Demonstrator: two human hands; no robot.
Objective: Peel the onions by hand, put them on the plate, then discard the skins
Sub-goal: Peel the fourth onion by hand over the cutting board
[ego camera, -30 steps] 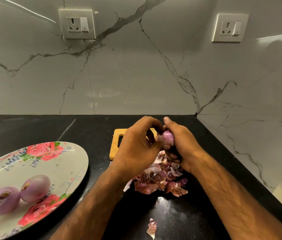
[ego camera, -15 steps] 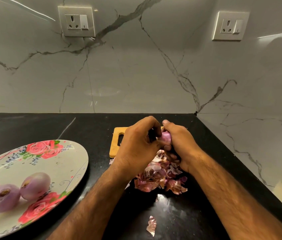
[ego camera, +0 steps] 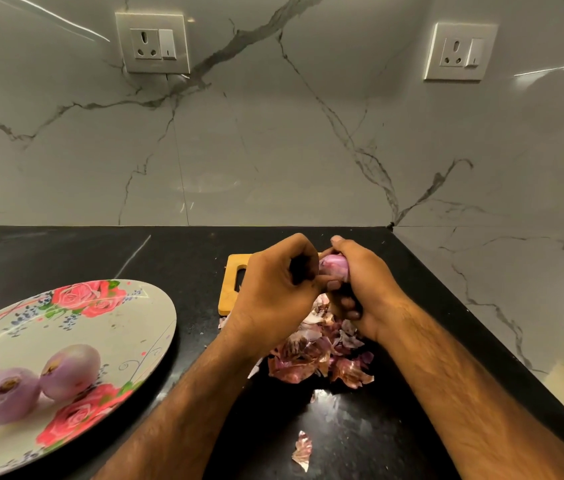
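Gripping onion (ego camera: 334, 266), left hand (ego camera: 273, 296) and right hand (ego camera: 365, 289) crowd the countertop (ego camera: 65, 258) edge.

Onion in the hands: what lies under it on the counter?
A heap of loose onion skins lies on the black counter below the onion, gripped by the left hand and right hand. The handle end of a wooden cutting board shows behind; the hands hide the rest.

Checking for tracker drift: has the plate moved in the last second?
No. The plate keeps the same gap to the board on its right; the slight shift in the picture is the camera's.
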